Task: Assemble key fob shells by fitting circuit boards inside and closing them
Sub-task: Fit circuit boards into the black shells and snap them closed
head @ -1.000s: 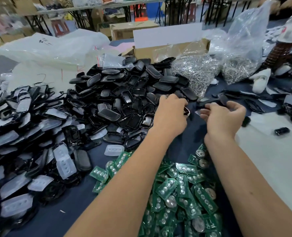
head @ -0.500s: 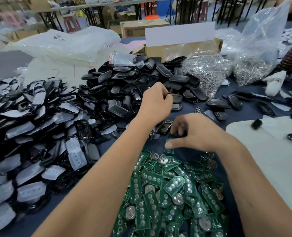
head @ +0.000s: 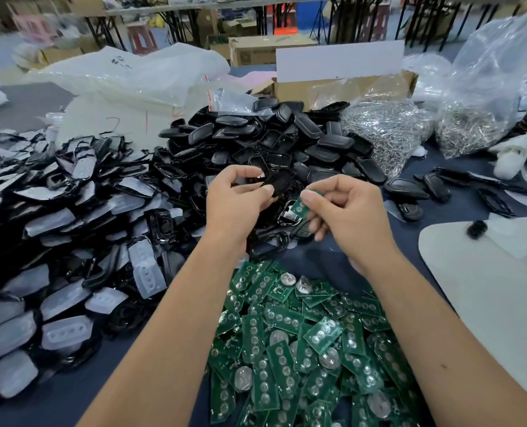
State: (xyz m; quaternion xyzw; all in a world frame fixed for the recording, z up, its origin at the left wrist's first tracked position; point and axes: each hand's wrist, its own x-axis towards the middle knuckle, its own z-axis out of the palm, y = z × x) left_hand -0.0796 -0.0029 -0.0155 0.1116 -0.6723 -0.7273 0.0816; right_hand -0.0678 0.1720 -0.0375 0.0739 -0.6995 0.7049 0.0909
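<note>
Above the board heap, mid-surface: both hands raised, one part in each.
Left grip: left hand (head: pixel 237 201) curls its fingers round a black shell half (head: pixel 279 183), thumb on top.
Right grip: right hand (head: pixel 348 211) pinches a green circuit board (head: pixel 300 207) between thumb and forefinger, just beside the shell half, not yet seated in it.
Progress: early in this unit; parts picked, board not yet fitted, shell not closed.
Left to do: seat the board, add the mating half, press it closed. By my judgement a large backlog remains: the pile of circuit boards (head: pixel 302 343), the heap of black shells (head: pixel 271 140) and the shells with clear pads (head: pixel 55 241) all sit loose on the blue surface (head: pixel 55 402).
Done units: cannot tell; a few dark pieces (head: pixel 407 189) at right may be closed fobs.
Hidden: shell interior blocked by fingers; board orientation unclear; background blurred; bags of metal bits (head: pixel 388 131) too fine to identify.
</note>
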